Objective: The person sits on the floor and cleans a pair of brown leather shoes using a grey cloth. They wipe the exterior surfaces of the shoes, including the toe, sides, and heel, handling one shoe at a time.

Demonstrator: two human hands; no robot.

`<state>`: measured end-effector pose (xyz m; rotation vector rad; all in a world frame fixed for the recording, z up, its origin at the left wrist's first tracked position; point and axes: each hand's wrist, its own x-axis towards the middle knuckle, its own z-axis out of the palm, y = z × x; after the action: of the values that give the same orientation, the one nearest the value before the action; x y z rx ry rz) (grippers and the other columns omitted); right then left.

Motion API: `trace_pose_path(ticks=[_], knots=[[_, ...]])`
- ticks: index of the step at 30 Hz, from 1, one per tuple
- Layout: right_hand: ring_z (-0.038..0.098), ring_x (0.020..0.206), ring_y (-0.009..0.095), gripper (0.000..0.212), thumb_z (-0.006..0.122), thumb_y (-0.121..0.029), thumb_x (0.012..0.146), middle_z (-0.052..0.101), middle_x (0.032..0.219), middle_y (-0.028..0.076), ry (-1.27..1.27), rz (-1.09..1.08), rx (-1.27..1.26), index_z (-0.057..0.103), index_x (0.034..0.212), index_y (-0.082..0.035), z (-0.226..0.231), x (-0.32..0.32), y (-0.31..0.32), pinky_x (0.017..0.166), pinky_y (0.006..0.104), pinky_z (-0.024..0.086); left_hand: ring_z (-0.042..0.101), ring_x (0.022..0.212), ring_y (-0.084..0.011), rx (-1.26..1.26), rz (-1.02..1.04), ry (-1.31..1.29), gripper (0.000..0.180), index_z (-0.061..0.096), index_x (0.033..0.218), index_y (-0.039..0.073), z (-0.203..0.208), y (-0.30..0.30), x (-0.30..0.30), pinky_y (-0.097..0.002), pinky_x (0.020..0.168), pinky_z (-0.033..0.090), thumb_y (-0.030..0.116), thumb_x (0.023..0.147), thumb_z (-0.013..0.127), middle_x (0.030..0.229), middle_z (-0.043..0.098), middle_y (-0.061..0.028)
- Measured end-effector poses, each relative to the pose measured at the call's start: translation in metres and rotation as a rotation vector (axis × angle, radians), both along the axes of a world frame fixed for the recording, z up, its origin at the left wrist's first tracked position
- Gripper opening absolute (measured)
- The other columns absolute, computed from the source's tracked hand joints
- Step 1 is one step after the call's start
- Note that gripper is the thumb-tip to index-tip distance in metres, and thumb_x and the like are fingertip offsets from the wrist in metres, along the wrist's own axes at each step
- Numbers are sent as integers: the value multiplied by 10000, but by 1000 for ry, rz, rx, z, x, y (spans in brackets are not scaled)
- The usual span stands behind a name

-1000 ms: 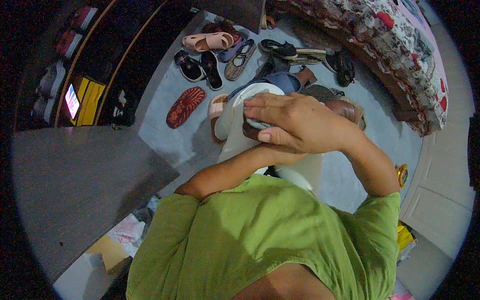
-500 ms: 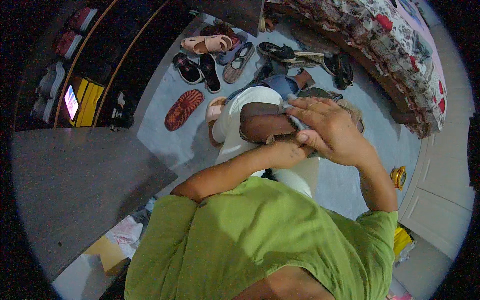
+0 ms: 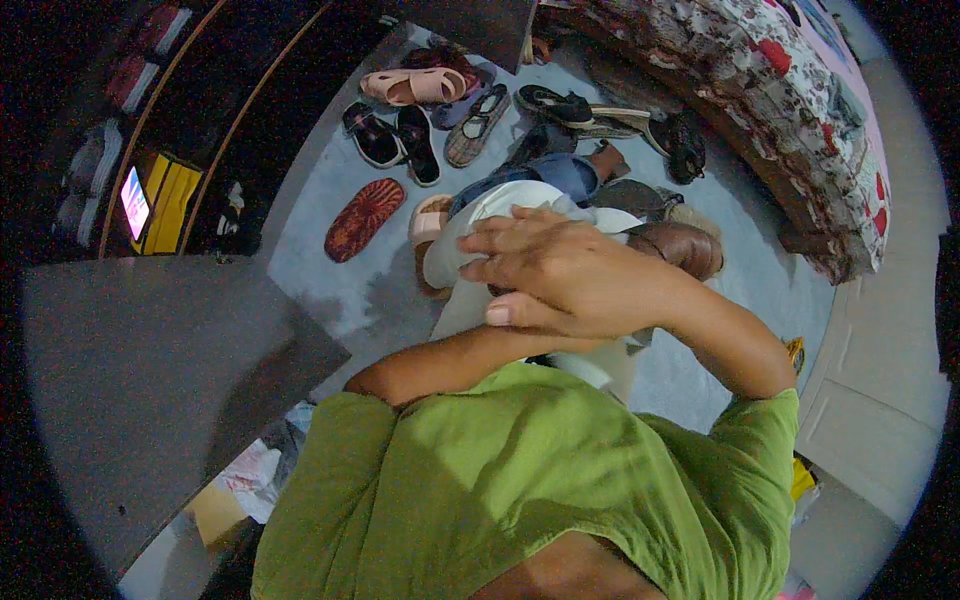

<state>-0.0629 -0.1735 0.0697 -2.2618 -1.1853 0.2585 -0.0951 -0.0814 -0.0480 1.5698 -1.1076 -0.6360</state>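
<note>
Over my lap in white trousers [image 3: 450, 262], my right hand [image 3: 570, 272] reaches across to the left, palm down, its fingers fairly straight and bent over something dark. Only a sliver of that shows beside the thumb, and what lies under the palm is hidden. My left hand is beneath it; just the left forearm [image 3: 450, 352] and wrist show, so the fingers cannot be seen. The rounded end of a brown leather shoe [image 3: 685, 248] sticks out to the right past my right wrist. The rest of the shoe is covered by my hand and arm.
Footwear lies on the floor: a pink sandal [image 3: 420, 86], a patterned red slipper [image 3: 365, 220], black shoes [image 3: 418, 145], dark strappy sandals [image 3: 555, 105]. A dark panel [image 3: 150, 370] stands left, shelves with a yellow box [image 3: 170, 205] beyond. A flowered bedcover [image 3: 800, 110] hangs at right.
My right hand has swept left and now covers my left hand. The brown shoe's rounded end has moved from the left to the right. The pale thing under my right fingers is hidden now.
</note>
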Motion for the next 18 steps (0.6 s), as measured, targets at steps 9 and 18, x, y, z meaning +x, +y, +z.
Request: trace_pose_path(ticks=[9,18], knots=[[448,1192,388,589,583,-437,815,482,1261,241,-23,-156,-33,521,1167,31,-7,-2,13,985,446,371,547,1049,-288,53,-32,2,330,516,1163,58,-3,2,0,-391,896,428,241,890,484,1112,576,-155],[503,1131,357,654,602,-475,775,513,1237,208,-103,-270,-45,506,1192,19,6,-30,-24,942,434,400,536,1070,-295,114,-112,-8,322,517,1161,57,-25,-16,1,-389,907,419,227,890,478,1109,575,-159]])
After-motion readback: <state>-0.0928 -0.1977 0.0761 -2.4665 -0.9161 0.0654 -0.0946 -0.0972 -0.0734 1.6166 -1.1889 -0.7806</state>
